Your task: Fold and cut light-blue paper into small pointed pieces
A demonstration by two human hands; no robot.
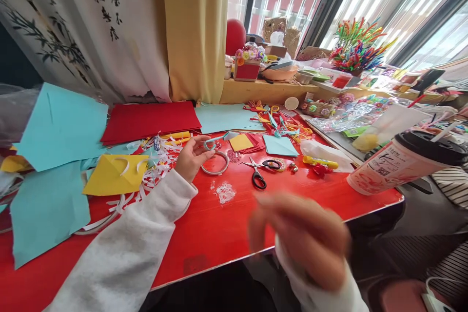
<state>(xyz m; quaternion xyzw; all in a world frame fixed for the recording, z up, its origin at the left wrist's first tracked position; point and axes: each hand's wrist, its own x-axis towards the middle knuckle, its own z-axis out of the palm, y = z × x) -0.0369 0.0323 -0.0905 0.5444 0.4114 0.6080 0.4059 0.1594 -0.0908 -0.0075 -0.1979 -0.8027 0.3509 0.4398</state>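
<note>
My left hand [190,158] pinches a light blue curled strip [209,145], probably paper, over the back of the table. Just below its fingertips lies a roll of clear tape [220,169], and I cannot tell whether the hand touches it. My right hand [303,239] is raised above the front edge, smeared by motion, so its grip does not show. Between the hands lie black-handled scissors [258,173] with blades apart and a crumpled clear scrap [225,193]. Behind these are small yellow squares [241,143] on red ones and light blue squares [280,146].
Light blue sheets [51,209], a yellow sheet [113,174] and white paper shreds [149,175] cover the left. Red sheets [149,121] lie at the back. A drink cup [387,165] stands at the right edge, near a yellow glue stick [320,162].
</note>
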